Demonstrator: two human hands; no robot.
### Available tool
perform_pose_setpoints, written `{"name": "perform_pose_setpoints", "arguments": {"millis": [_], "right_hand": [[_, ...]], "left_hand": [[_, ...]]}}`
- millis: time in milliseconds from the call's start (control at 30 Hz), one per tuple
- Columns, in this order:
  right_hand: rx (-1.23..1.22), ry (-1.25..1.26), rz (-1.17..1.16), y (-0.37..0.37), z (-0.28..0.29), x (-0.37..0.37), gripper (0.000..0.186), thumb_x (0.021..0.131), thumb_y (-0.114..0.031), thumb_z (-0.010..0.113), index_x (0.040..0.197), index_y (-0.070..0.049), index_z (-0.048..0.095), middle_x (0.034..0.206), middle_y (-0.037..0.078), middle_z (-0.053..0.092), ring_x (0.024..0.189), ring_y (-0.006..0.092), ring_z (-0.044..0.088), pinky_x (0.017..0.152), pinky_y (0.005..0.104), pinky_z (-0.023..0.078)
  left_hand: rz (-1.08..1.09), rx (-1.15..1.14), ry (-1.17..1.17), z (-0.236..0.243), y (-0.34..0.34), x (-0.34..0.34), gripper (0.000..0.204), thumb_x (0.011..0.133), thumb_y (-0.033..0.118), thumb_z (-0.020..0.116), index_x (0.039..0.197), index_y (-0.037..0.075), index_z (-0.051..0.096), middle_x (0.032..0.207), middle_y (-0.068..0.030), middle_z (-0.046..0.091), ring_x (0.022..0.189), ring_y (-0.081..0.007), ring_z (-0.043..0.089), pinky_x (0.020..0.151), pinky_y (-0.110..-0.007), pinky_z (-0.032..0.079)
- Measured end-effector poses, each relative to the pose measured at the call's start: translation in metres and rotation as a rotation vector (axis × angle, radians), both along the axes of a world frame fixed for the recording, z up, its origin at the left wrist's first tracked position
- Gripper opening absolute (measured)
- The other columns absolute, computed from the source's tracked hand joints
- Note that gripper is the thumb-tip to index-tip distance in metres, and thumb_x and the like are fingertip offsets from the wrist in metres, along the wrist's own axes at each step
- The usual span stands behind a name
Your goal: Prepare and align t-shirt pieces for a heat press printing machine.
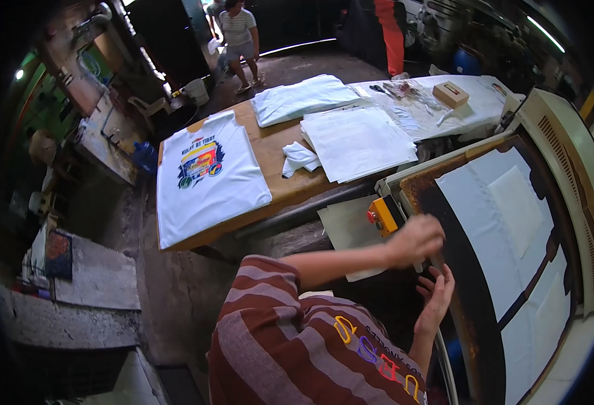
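My left hand (415, 241) reaches across from the left with its fingers curled closed, a little blurred. Whether anything small sits inside it is hidden. Just below it, my right hand (435, 300) is raised with its fingers apart and nothing visible in it. Both hands are over the near left edge of a flat press bed (462, 283) with a dark, rusty border. Pale fabric (469, 202) lies spread on that bed, with a whitish sheet (516, 206) on top of it. A yellow control box with a red button (382, 216) stands just beyond my left hand.
On the wooden table (277, 192) lie a printed white shirt (212, 182), stacked white sheets (358, 142), a folded white pile (304, 98) and a small white cloth (300, 160). A cardboard box (451, 94) sits farther right. Another person (238, 37) stands at the back.
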State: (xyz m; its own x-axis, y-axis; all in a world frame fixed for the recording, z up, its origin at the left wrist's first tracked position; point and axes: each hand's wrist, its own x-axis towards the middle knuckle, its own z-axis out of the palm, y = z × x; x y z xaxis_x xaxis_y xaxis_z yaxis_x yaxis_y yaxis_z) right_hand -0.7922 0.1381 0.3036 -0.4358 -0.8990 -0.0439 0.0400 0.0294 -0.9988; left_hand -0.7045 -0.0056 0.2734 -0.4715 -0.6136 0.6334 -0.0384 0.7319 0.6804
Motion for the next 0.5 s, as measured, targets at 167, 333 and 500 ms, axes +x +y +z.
{"name": "perform_pose_setpoints", "arguments": {"millis": [167, 333, 500], "right_hand": [[0.025, -0.101, -0.281, 0.025, -0.017, -0.03, 0.029, 0.092, -0.023, 0.043, 0.112, -0.003, 0.049, 0.1, 0.009, 0.055, 0.07, 0.011, 0.057, 0.059, 0.0213, 0.046], [0.122, -0.016, -0.572, 0.07, -0.026, -0.062, 0.024, 0.092, -0.018, 0.043, 0.106, -0.002, 0.053, 0.095, 0.008, 0.058, 0.068, 0.0093, 0.056, 0.056, 0.0201, 0.045], [0.174, 0.159, -0.855, 0.128, -0.034, -0.084, 0.02, 0.091, -0.013, 0.045, 0.103, -0.002, 0.055, 0.092, 0.007, 0.059, 0.068, 0.0081, 0.054, 0.055, 0.0196, 0.044]], "left_hand": [[0.463, -0.161, -0.133, -0.035, -0.133, -0.024, 0.006, 0.071, 0.012, 0.057, 0.074, 0.007, 0.059, 0.079, -0.013, 0.055, 0.08, -0.0314, 0.052, 0.07, -0.042, 0.041], [0.602, -0.076, -0.581, -0.068, -0.202, -0.059, 0.026, 0.075, 0.028, 0.054, 0.079, 0.004, 0.062, 0.086, -0.0148, 0.058, 0.085, -0.0295, 0.054, 0.074, -0.044, 0.042], [0.613, -0.058, -0.776, -0.082, -0.201, -0.098, 0.033, 0.075, 0.036, 0.059, 0.083, 0.004, 0.064, 0.097, -0.0131, 0.056, 0.098, -0.0283, 0.049, 0.083, -0.042, 0.035]]}}
